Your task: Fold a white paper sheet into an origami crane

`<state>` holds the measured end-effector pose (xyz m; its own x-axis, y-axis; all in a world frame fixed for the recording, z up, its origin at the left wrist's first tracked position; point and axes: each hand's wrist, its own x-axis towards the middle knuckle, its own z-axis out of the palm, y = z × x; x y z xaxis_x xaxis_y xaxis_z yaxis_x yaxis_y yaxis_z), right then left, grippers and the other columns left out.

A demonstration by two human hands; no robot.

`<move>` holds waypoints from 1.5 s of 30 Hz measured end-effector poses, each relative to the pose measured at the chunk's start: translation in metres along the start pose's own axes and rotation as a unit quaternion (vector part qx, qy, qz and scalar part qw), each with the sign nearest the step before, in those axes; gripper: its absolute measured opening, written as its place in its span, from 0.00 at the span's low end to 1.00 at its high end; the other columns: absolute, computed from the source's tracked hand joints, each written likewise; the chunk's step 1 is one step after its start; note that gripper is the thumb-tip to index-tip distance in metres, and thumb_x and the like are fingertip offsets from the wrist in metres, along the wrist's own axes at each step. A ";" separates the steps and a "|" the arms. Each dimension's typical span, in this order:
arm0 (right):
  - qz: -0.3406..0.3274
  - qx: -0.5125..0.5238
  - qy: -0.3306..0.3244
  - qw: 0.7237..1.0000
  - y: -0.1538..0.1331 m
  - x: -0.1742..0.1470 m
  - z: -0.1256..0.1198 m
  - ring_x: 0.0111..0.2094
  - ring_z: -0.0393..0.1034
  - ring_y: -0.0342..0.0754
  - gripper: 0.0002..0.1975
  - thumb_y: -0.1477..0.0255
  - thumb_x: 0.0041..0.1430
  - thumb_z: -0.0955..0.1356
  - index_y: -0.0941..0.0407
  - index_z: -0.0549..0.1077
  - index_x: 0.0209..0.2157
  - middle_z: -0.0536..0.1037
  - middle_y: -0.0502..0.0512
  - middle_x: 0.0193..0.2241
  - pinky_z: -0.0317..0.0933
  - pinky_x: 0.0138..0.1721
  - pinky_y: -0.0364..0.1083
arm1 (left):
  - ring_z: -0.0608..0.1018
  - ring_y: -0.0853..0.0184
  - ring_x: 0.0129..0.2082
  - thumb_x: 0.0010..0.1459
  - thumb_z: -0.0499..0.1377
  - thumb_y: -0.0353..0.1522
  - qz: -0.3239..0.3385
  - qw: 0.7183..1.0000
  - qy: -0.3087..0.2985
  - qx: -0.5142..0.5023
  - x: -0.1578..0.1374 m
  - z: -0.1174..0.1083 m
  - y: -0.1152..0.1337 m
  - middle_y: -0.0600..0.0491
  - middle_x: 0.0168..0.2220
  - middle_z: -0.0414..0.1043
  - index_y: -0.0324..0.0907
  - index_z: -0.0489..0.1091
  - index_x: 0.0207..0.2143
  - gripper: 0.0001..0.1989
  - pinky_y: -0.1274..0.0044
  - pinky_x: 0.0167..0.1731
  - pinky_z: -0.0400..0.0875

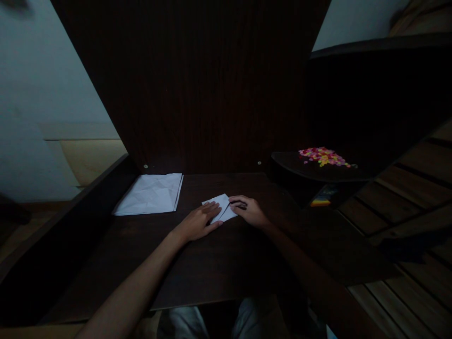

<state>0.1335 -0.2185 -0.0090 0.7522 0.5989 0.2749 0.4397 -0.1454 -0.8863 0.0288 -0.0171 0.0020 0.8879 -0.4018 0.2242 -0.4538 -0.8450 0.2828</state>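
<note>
While flat left hand (pixel 198 223) overlaps paper (pixel 224 209), right hand (pixel 250 211) curls at edge, grip unclear.

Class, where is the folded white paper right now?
In the head view, the folded white paper lies near centre on the dark desktop, partly under the left hand, with the right hand at its right edge.

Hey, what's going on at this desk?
A person's left hand rests flat on a small, folded white paper, while the right hand touches its right side. Larger white sheets lie to the left on the dark desk. Colourful bits sit on a raised shelf at right.
</note>
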 end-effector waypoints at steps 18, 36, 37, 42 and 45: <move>-0.081 -0.176 0.016 0.981 0.001 -0.001 0.000 0.45 0.70 0.50 0.18 0.83 0.44 0.63 0.54 0.76 0.35 0.76 0.56 0.42 0.62 0.50 0.53 | 0.59 0.62 0.61 0.63 0.47 0.41 -0.006 1.000 0.002 -0.015 0.000 0.000 0.002 0.48 0.61 0.57 0.43 0.57 0.59 0.24 0.66 0.60 0.55; -0.110 -0.265 -0.019 0.958 -0.007 -0.006 0.003 0.44 0.67 0.52 0.05 0.73 0.53 0.68 0.53 0.76 0.33 0.77 0.55 0.41 0.58 0.47 0.54 | 0.59 0.60 0.61 0.60 0.49 0.46 -0.012 1.000 -0.003 -0.002 -0.001 0.002 0.001 0.46 0.60 0.59 0.42 0.58 0.59 0.28 0.67 0.59 0.56; -0.117 -0.266 -0.015 0.957 -0.008 -0.006 0.003 0.43 0.67 0.51 0.05 0.72 0.54 0.68 0.53 0.76 0.33 0.77 0.54 0.40 0.58 0.46 0.54 | 0.59 0.59 0.61 0.60 0.49 0.46 -0.015 1.000 0.001 0.001 -0.001 0.003 0.001 0.46 0.60 0.59 0.41 0.58 0.59 0.29 0.67 0.58 0.57; -0.169 -0.271 0.016 0.947 -0.012 -0.007 0.003 0.43 0.66 0.52 0.05 0.71 0.56 0.67 0.52 0.76 0.34 0.78 0.55 0.39 0.58 0.45 0.54 | 0.61 0.60 0.60 0.61 0.50 0.39 -0.024 0.999 0.036 0.019 0.002 0.009 0.002 0.45 0.59 0.61 0.40 0.59 0.57 0.23 0.66 0.59 0.57; -0.193 -0.253 0.020 0.948 -0.015 -0.008 0.004 0.42 0.67 0.52 0.07 0.70 0.58 0.65 0.52 0.76 0.36 0.78 0.54 0.37 0.58 0.46 0.54 | 0.64 0.62 0.59 0.61 0.49 0.32 -0.025 0.998 0.054 0.019 0.003 0.009 0.001 0.47 0.58 0.62 0.41 0.60 0.57 0.21 0.66 0.59 0.56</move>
<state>0.1189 -0.2174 0.0010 0.5013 0.6557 0.5645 0.8572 -0.2874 -0.4274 0.0317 -0.0227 -0.0052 0.8952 -0.3192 0.3110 -0.4035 -0.8769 0.2613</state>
